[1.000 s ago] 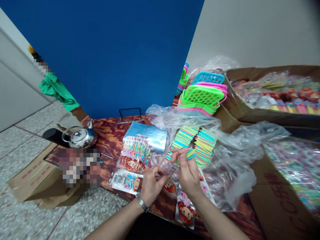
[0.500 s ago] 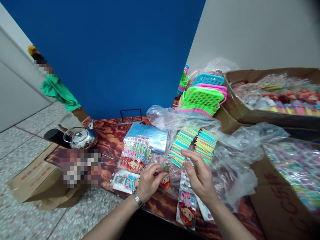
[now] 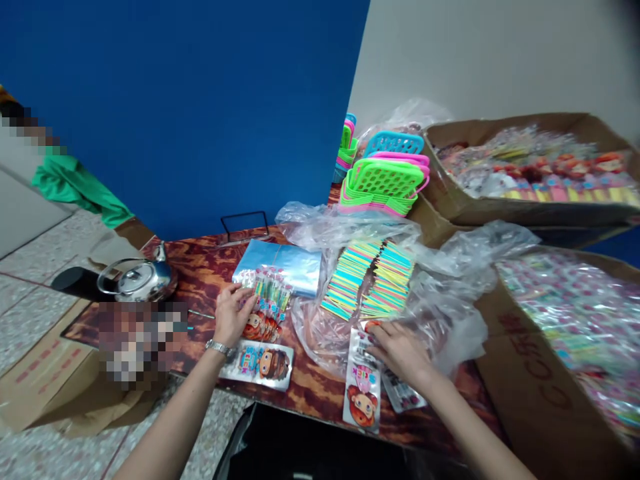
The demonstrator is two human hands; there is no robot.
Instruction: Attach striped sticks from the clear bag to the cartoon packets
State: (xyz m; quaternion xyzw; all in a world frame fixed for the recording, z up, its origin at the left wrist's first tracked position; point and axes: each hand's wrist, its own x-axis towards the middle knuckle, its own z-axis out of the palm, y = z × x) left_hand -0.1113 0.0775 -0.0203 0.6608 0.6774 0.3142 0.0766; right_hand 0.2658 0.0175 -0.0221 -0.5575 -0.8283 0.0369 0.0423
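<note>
Filled bags (image 3: 270, 307) are touched by L hand (image 3: 231, 320), fingers bent; grip can't be told. Silver packs (image 3: 362, 400) are touched by R hand (image 3: 400, 350), fingers bent, grip hidden. Sticks (image 3: 350, 277) are laid in 2 rows on clear plastic (image 3: 317, 350), btwn hands & baskets (image 3: 385, 180).

passage: tabletop (image 3: 317, 377) between left pouch (image 3: 267, 365) and right pouch (image 3: 361, 400) | obstacles: kettle (image 3: 143, 280) left, cartons (image 3: 523, 383) right, basket stack (image 3: 384, 183) behind
</note>
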